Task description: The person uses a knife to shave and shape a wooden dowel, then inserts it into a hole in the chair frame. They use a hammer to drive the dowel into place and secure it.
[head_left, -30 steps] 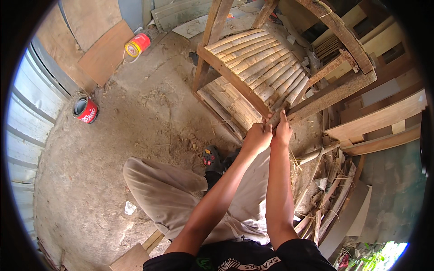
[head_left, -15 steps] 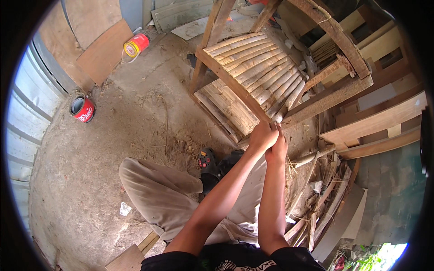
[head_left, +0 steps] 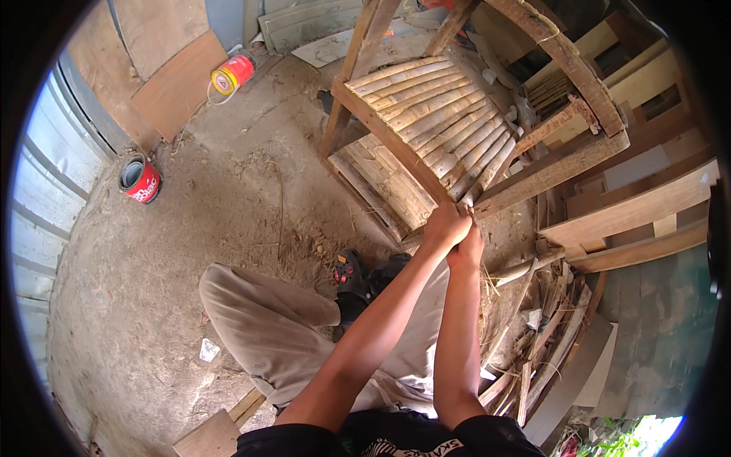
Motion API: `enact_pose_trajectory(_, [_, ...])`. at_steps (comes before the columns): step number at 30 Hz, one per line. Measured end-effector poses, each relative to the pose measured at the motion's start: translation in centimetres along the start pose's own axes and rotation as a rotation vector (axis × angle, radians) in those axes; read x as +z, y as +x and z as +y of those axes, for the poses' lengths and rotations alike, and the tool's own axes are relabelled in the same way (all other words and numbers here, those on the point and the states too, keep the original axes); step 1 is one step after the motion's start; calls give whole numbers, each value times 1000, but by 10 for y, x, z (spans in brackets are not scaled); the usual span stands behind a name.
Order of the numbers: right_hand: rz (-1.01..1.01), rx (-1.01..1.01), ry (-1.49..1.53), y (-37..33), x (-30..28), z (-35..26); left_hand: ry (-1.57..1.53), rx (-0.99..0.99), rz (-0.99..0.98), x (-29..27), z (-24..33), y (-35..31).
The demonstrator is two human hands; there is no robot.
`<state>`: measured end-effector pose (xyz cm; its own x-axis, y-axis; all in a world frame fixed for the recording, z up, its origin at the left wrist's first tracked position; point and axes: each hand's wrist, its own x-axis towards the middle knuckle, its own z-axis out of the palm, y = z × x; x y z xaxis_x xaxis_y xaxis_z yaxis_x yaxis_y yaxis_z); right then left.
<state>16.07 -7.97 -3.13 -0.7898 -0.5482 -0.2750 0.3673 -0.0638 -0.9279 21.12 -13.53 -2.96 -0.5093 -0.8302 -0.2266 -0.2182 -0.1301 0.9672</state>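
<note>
A wooden chair frame stands before me, its seat laid with a row of split bamboo slats. My hands meet at the seat's near corner. There, my left hand is closed, its knuckles against the wooden rail. Pressed to its right side and slightly lower is my right hand, also closed. The end of the nearest bamboo slat shows just beyond the fingers. Whatever the hands grip is hidden by the fingers.
Two red paint cans, one upright and one tipped, are on the dirt floor at left. Scrap wood is heaped at my right, below slatted wooden panels. A corrugated metal wall bounds the left.
Both hands stay together at the seat corner, with barely any movement. The whole view has shifted very slightly.
</note>
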Motion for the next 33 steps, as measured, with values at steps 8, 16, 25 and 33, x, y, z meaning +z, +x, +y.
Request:
enact_pose_trajectory(8, [-116,28,123,-3,-10,20,-23,11,43,2,-1,12])
enact_pose_trajectory(16, [-112,20,-8,-23,-27,33,-94,-56,-13,-4,8,18])
enact_pose_trajectory(25, [-91,-7,-32,-29,-47,39,-93,-21,-17,-4,-13,-11])
enact_pose_trajectory(33, [-169,-44,98,-30,-36,34,-188,-40,-22,-26,-11,-39])
